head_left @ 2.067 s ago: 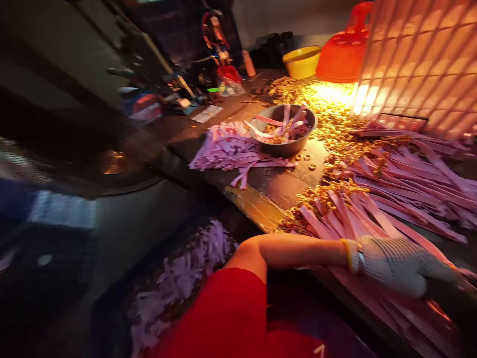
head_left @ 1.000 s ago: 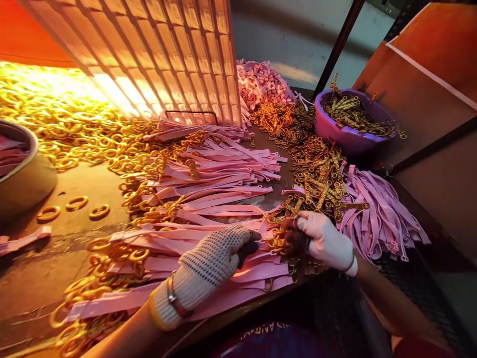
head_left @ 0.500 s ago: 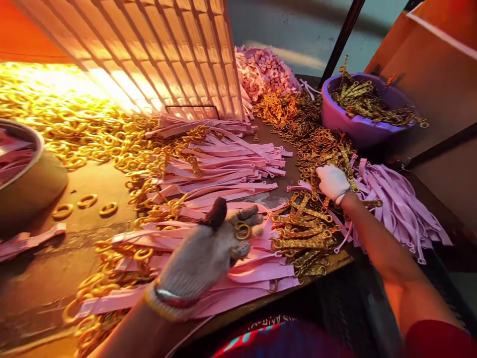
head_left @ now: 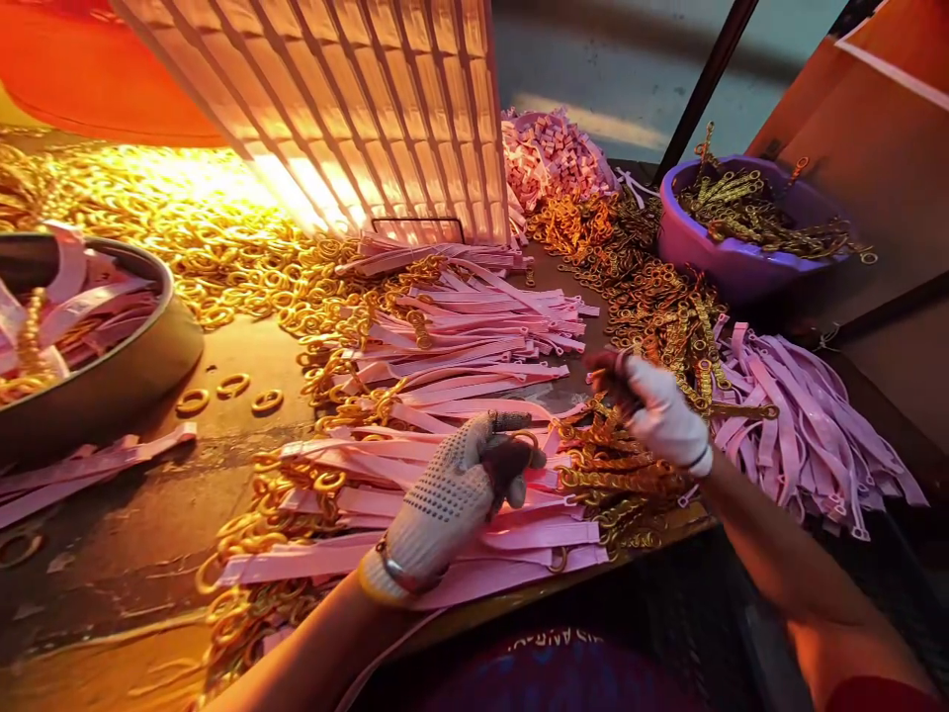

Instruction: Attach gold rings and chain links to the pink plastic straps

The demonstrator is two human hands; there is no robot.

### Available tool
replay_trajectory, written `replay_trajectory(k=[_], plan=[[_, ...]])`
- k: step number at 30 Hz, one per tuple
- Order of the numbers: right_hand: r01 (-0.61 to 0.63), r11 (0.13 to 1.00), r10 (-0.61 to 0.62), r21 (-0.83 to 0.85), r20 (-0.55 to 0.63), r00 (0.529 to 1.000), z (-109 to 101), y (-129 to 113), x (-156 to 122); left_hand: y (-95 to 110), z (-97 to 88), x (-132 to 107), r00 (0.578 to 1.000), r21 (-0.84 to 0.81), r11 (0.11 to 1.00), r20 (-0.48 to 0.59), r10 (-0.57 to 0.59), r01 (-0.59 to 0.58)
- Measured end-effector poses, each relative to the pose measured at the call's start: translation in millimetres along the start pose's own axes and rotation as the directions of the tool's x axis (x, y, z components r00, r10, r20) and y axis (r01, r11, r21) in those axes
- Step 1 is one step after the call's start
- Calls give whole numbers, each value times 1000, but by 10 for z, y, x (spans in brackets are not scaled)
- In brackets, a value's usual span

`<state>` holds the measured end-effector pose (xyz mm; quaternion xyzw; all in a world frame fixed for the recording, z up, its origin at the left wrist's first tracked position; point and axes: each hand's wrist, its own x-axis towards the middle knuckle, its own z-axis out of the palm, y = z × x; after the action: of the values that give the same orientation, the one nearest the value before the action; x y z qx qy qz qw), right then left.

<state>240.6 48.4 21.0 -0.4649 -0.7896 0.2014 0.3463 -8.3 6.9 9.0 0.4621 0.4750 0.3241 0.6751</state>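
Observation:
My left hand (head_left: 464,485), in a dotted, grey-white knit glove with a dark thumb cover, is closed on a gold ring (head_left: 528,437) above rows of pink straps (head_left: 452,388). My right hand (head_left: 663,410), in a white glove with dark fingertips, is closed just right of it. Its fingertips are curled together; what they hold, if anything, I cannot make out. Below both hands lies a bundle of gold chain-like links (head_left: 630,485) joined to the straps. Loose pink straps (head_left: 808,420) with small end loops are heaped right of my right hand.
A purple basin (head_left: 731,252) of gold links stands at the back right. A round pan (head_left: 140,346) with straps and gold pieces is at left, with several loose gold rings (head_left: 233,385) beside it. A ribbed panel (head_left: 356,119) rises behind, next to a brightly lit ring pile (head_left: 252,267).
My left hand has turned over from palm up and closed on the gold ring. My right hand has come back from the link pile toward my left. The view has shifted left.

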Motion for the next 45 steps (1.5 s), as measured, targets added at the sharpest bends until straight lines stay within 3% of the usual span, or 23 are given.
replay_trajectory(k=[3,7,12,14,17,20,21,23,25,27,30,33,37,39,43,45], plan=[[29,977,-65,210,166,984,286,-309,-20,-1,38,6,993,109,987,18,114,-115],[7,911,-125,412,260,957,416,-491,-32,32,9,-2,975,184,958,68,212,-221],[-127,855,80,503,113,990,485,-556,-120,75,-46,-31,989,51,989,58,137,-140],[-175,800,160,574,77,984,555,-552,-165,35,-42,-36,984,75,981,32,178,-180],[-206,745,270,634,-5,963,617,-502,-176,-52,-40,-43,915,331,867,-23,403,-373],[-225,668,425,709,-115,898,559,-441,-119,-65,-98,-66,831,533,695,26,556,-482],[-235,635,467,736,-123,876,527,-435,-99,-46,-128,-77,833,522,704,25,552,-482],[-263,573,506,776,-83,859,482,-464,-74,10,-186,-98,895,369,832,2,445,-415],[-300,527,511,796,-15,859,488,-546,-74,54,-215,-110,963,65,961,18,269,-269],[-308,512,499,802,14,866,538,-650,-86,57,-207,-110,989,-223,966,51,141,-127],[-255,546,451,798,-24,892,629,-768,-87,-3,-163,-95,994,-347,932,-7,111,-106],[-233,559,398,796,-11,917,684,-797,-64,-55,-131,-83,983,-230,957,-92,160,-177],[-252,609,323,752,55,945,722,-776,-72,-64,-102,-62,962,-29,961,-18,273,-274],[-249,682,275,687,75,959,722,-782,-112,-80,-90,-43,950,18,950,17,313,-313],[-167,932,153,323,66,986,635,-848,-218,-153,-99,-30,947,78,944,7,321,-320],[-122,991,119,57,60,991,570,-893,-253,-180,-113,-42,949,107,944,-8,315,-312]])
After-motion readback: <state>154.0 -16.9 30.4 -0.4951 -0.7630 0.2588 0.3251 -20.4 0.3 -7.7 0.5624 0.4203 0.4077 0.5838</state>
